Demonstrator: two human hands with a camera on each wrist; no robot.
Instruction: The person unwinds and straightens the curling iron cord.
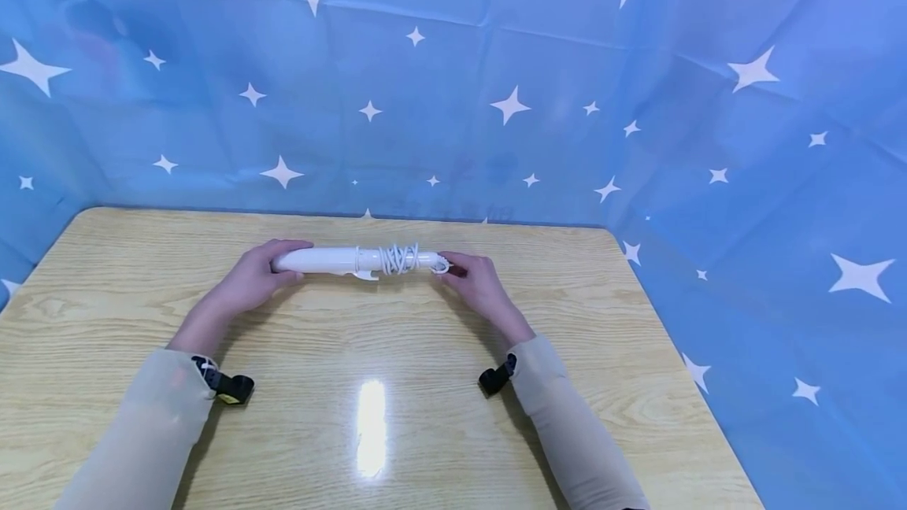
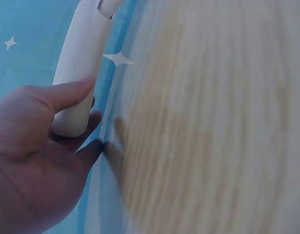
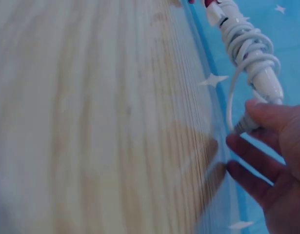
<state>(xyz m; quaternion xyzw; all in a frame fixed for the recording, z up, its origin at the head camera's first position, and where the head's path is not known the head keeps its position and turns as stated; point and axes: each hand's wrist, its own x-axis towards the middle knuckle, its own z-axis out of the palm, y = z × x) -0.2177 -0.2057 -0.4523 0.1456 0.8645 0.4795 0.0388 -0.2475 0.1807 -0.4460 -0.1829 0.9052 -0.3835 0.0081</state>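
A white curling iron (image 1: pixel 322 260) lies crosswise between both hands near the back of the table, its cord (image 1: pixel 399 259) wound several times round the narrower handle. My left hand (image 1: pixel 258 278) grips the thick, smooth end, thumb on one side and fingers behind it. In the left wrist view that rounded end (image 2: pixel 74 109) sits between thumb and fingers. My right hand (image 1: pixel 476 283) is at the handle end. There the thumb and index finger pinch the grey-white cord fitting (image 3: pixel 246 124), with a loop of cord hanging beside it. A small lever (image 1: pixel 366 275) juts out mid-length.
The wood-grain table (image 1: pixel 319 415) has a bright light reflection near its front middle. A blue cloth with white stars (image 1: pixel 453 61) hangs along the back and right sides. Black wrist cameras (image 1: pixel 237 389) sit at both sleeve cuffs.
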